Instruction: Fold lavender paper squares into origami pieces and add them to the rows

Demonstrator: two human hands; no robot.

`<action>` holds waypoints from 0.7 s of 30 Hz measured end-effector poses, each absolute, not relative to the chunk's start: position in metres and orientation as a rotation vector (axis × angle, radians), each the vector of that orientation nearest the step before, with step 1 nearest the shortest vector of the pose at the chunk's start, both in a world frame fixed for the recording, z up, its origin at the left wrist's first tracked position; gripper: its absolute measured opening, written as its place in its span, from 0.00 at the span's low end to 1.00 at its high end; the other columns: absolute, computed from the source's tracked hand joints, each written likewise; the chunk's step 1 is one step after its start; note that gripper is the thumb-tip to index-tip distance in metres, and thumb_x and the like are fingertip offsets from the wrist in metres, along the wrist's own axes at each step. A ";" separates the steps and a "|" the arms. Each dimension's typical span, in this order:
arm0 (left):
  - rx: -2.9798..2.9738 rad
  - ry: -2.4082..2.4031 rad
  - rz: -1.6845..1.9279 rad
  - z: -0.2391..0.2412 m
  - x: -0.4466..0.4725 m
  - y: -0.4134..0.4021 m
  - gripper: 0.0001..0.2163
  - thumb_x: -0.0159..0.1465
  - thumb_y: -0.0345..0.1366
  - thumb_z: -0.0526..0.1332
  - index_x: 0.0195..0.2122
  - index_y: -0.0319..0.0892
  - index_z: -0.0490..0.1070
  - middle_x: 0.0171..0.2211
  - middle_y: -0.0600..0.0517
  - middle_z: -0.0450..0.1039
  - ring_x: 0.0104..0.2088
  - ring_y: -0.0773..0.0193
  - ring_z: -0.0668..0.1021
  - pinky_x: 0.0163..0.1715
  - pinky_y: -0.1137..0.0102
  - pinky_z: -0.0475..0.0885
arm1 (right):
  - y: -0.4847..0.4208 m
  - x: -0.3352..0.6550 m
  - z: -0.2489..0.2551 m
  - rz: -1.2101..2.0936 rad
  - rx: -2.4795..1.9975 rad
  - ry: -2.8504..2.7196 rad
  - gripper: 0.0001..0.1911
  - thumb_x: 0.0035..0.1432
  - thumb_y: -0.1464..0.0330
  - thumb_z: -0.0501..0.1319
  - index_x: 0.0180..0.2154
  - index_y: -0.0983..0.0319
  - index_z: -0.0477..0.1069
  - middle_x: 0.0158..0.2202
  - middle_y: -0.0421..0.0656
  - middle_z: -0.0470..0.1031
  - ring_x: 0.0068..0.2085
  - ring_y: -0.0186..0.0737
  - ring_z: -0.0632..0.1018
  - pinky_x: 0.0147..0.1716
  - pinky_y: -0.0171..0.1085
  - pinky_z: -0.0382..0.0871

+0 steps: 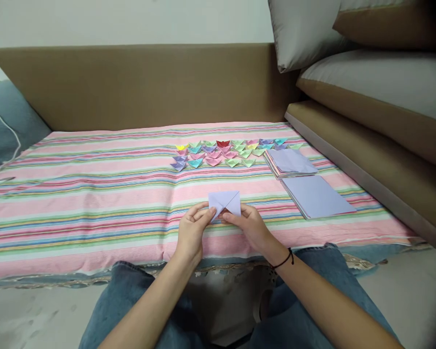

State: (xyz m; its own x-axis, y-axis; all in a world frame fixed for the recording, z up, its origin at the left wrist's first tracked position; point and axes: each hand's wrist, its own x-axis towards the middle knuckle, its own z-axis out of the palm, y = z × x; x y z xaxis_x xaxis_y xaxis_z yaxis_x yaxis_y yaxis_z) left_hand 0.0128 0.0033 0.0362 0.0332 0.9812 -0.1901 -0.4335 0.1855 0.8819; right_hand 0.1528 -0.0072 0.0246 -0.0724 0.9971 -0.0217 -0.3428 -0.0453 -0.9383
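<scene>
Pale violet in colour, with crossing diagonal folds: holds one folded paper between the left hand and the right hand, over the near part of the striped cloth. Pinches its left side with the left thumb in front and the fingers bent behind; touches its lower right part with the right thumb, with the other fingers at the right side, partly hidden. Has both hands narrow in grip and near to each other, with one dark bracelet on the right wrist.

Shows farther away several rows of small paper boats: one red, one bright yellow, and many in green, pink, violet and turquoise; more than twenty, too crowded for exact counting. Includes five in the nearest row: violet, turquoise, pink, green, green, from left to right. Has at their right two stacks: the farther stack with a wrinkled violet sheet on top, the nearer stack flatter, also violet on top.

Shows behind the cloth one brown panel and a pale wall; at right, piled grey and brown cushions; at left, one white cable on blue-grey fabric; below, blue jeans and a pale floor.
</scene>
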 end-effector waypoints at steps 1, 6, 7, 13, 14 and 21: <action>0.716 0.961 1.280 0.036 0.016 0.003 0.15 0.44 0.33 0.71 0.34 0.39 0.74 0.23 0.53 0.77 0.26 0.69 0.76 0.32 0.74 0.68 | -0.008 0.149 0.023 1.397 -0.937 -0.955 0.14 0.41 0.65 0.69 0.33 0.62 0.76 0.32 0.41 0.78 0.36 0.40 0.76 0.38 0.38 0.69; 0.663 0.885 1.333 0.035 0.031 0.001 0.10 0.47 0.33 0.70 0.29 0.38 0.73 0.26 0.53 0.76 0.28 0.71 0.75 0.34 0.75 0.67 | -0.005 0.135 0.022 1.185 -0.956 -0.759 0.08 0.42 0.67 0.69 0.28 0.62 0.76 0.26 0.38 0.77 0.29 0.35 0.74 0.32 0.35 0.68; 0.661 0.864 1.341 0.036 0.033 0.002 0.10 0.47 0.33 0.70 0.29 0.38 0.73 0.27 0.53 0.76 0.29 0.71 0.75 0.35 0.75 0.67 | -0.004 0.133 0.023 1.188 -0.933 -0.721 0.07 0.42 0.68 0.69 0.28 0.62 0.77 0.27 0.38 0.77 0.30 0.35 0.74 0.33 0.35 0.69; 0.866 0.877 1.329 0.047 0.035 0.012 0.07 0.51 0.34 0.67 0.27 0.39 0.70 0.24 0.55 0.71 0.27 0.71 0.73 0.32 0.75 0.68 | 0.011 0.134 0.035 1.176 -0.868 -0.680 0.04 0.42 0.68 0.69 0.25 0.62 0.77 0.23 0.38 0.75 0.26 0.32 0.72 0.29 0.34 0.67; 0.892 0.891 1.322 0.048 0.035 0.015 0.08 0.51 0.34 0.68 0.26 0.39 0.69 0.23 0.55 0.71 0.26 0.71 0.73 0.31 0.75 0.68 | 0.014 0.136 0.037 1.163 -0.872 -0.691 0.04 0.42 0.68 0.69 0.24 0.62 0.77 0.22 0.38 0.74 0.25 0.31 0.71 0.28 0.33 0.66; 0.913 0.961 1.332 0.046 0.040 0.031 0.10 0.48 0.35 0.69 0.24 0.38 0.69 0.21 0.55 0.71 0.25 0.70 0.75 0.31 0.74 0.71 | 0.027 0.148 0.044 1.115 -0.903 -0.798 0.05 0.45 0.68 0.66 0.21 0.62 0.75 0.22 0.38 0.71 0.26 0.31 0.68 0.27 0.33 0.63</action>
